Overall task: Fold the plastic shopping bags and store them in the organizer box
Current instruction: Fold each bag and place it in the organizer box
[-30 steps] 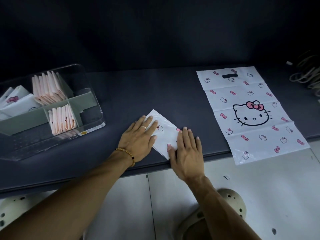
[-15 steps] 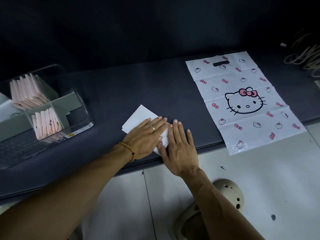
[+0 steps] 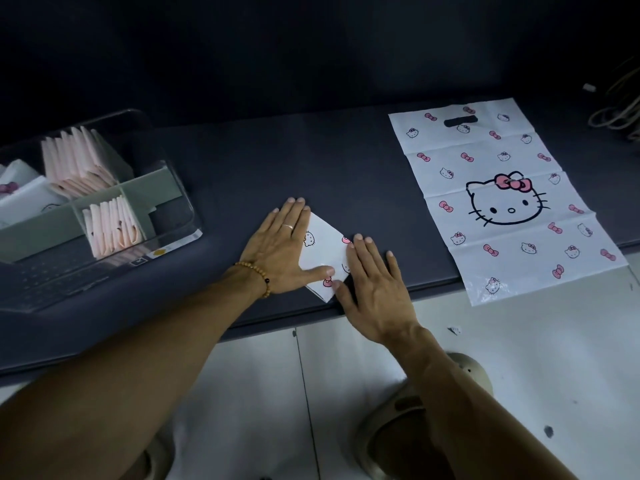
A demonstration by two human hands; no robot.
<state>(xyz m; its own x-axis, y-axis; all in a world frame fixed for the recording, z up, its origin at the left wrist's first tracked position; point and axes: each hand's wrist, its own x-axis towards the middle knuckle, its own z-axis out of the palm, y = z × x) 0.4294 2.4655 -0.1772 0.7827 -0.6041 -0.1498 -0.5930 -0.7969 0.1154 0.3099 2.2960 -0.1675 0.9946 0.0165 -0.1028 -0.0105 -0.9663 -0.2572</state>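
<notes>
Two hands flat on one folded bag (image 3: pixel 325 251), near the front edge of the dark table (image 3: pixel 249 161). Left hand (image 3: pixel 280 247) released, fingers straight and together, thumb stretched right across the bag's lower part, ring on one finger, bead bracelet (image 3: pixel 258 275) at the wrist. Right hand (image 3: pixel 375 289) likewise released, fingers straight, pressing the bag's right edge, thumb near the lower corner. Between the two hands, a white patch of bag with small cat faces and pink bows. Well to the right of the right hand, a second bag (image 3: pixel 502 202) spread flat and unfolded, handle slot at the far end, near end overhanging the table edge. Well to the left of the left hand, clear organizer box (image 3: pixel 173 188) with grey dividers, folded pink and white bags standing upright in its compartments.
</notes>
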